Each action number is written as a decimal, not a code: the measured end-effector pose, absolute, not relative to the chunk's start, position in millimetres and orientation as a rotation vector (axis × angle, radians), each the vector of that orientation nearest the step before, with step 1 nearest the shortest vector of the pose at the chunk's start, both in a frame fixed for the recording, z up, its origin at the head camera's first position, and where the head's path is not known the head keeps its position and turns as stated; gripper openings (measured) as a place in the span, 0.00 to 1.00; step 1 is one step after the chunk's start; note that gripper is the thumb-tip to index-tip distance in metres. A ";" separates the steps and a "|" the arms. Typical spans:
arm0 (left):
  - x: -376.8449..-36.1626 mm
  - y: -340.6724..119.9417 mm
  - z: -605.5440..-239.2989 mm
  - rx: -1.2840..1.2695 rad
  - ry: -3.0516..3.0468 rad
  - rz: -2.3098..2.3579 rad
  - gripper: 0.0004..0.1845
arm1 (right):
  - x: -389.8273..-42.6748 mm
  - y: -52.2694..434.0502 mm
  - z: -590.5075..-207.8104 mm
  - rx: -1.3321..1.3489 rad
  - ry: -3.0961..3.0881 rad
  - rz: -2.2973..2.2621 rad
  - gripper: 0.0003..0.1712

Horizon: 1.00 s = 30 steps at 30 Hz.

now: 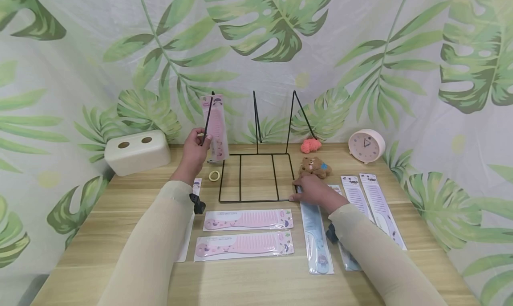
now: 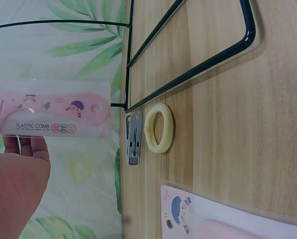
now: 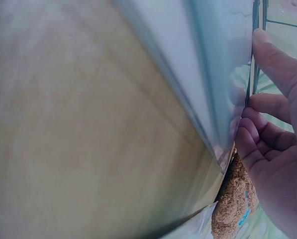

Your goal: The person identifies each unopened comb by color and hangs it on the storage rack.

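Note:
My left hand (image 1: 194,153) grips a packaged pink plastic comb (image 1: 218,130), holding it upright beside the left upright of a black wire rack (image 1: 256,201). In the left wrist view, the comb's handle end (image 2: 83,108) projects past my fingers toward the table. With thumb and fingers, my right hand (image 1: 314,192) pinches the rack's front right corner. Right under that hand lies a packaged blue comb (image 1: 315,237), its far end partly covered. Just behind the right hand is a brown plush bear (image 1: 314,166).
Two packaged pink combs (image 1: 248,219) lie before the rack; another package (image 1: 186,234) is under the left forearm. Purple combs (image 1: 382,208) lie right. Around the rack are a yellow ring (image 1: 214,176), nail clipper (image 2: 134,139), coral yarn (image 1: 310,144), clock (image 1: 366,146) and cream box (image 1: 138,152).

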<state>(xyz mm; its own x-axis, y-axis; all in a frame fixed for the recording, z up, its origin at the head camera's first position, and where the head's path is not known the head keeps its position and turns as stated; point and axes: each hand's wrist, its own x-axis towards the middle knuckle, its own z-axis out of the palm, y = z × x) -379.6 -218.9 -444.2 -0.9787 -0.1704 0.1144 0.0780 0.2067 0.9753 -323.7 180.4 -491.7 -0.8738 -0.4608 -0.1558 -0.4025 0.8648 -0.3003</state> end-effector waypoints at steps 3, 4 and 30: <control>-379.4 -218.7 -444.8 0.113 -2.271 -1.897 0.22 | -323.7 181.9 -491.8 -0.674 2.817 -0.376 0.39; -379.0 -218.8 -444.4 0.121 -2.276 -1.899 0.23 | -323.6 182.4 -491.9 -0.672 2.816 -0.377 0.39; -242.1 -274.3 -482.9 0.406 -3.335 -0.619 0.56 | -323.5 180.0 -492.4 -0.631 2.799 -0.400 0.40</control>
<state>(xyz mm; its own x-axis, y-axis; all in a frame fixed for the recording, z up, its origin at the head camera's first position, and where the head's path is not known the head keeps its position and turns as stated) -242.1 -274.3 -482.9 -0.9348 -0.1786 -0.3071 -0.2770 0.9077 0.3151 -323.5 180.0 -492.4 -0.8770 -0.4477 -0.1745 -0.3810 0.8692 -0.3153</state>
